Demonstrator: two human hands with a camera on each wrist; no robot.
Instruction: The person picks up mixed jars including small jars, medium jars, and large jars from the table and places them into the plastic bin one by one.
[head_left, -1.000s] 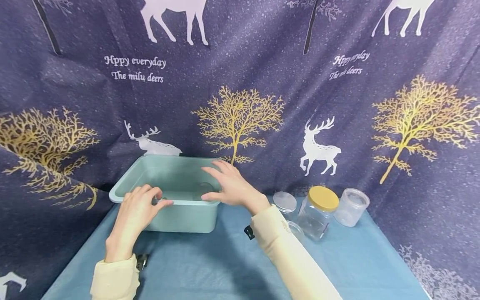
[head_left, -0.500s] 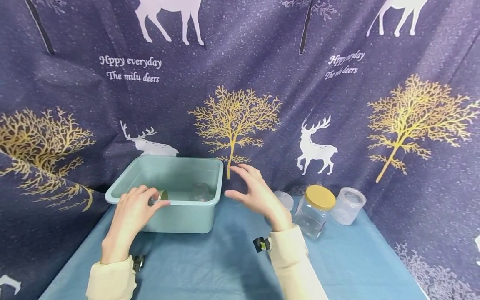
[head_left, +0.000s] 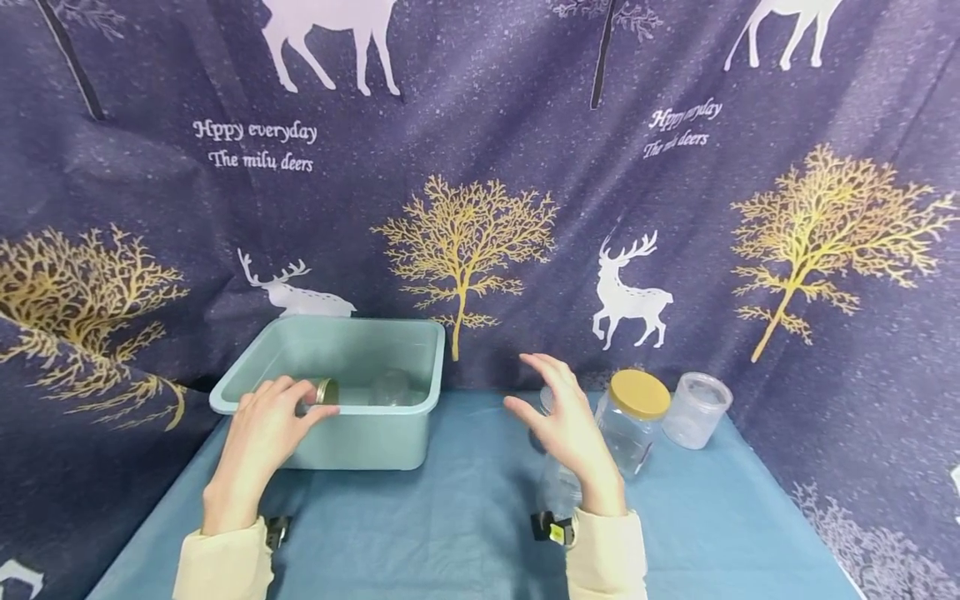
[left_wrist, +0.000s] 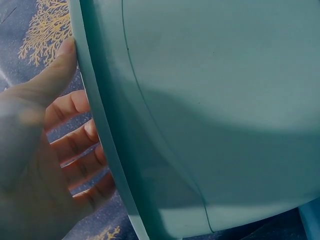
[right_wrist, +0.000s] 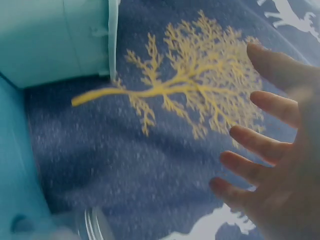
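Note:
My left hand (head_left: 258, 433) hovers at the front rim of a green plastic bin (head_left: 352, 442), its fingers loosely bent, in the head view. Just beyond its fingertips, inside the bin, shows a gold-lidded jar (head_left: 327, 392); part of it is hidden by the hand. In the left wrist view the palm shows nothing in it, and the fingertips overlap the bin's rim (left_wrist: 107, 120). A clear jar (head_left: 392, 387) lies further right in the bin. My right hand (head_left: 573, 429) holds nothing, fingers spread, above clear jars, including one clear jar (head_left: 557, 487) below the wrist.
Right of my right hand stand a large clear jar with a yellow lid (head_left: 639, 394) and a frosted clear container (head_left: 697, 412). A blue cloth (head_left: 420, 533) covers the table. A patterned curtain (head_left: 480, 108) hangs close behind.
My right hand has left the bin's right side and moved right, towards the jars, and nearer to me. The left hand stays almost still at the rim.

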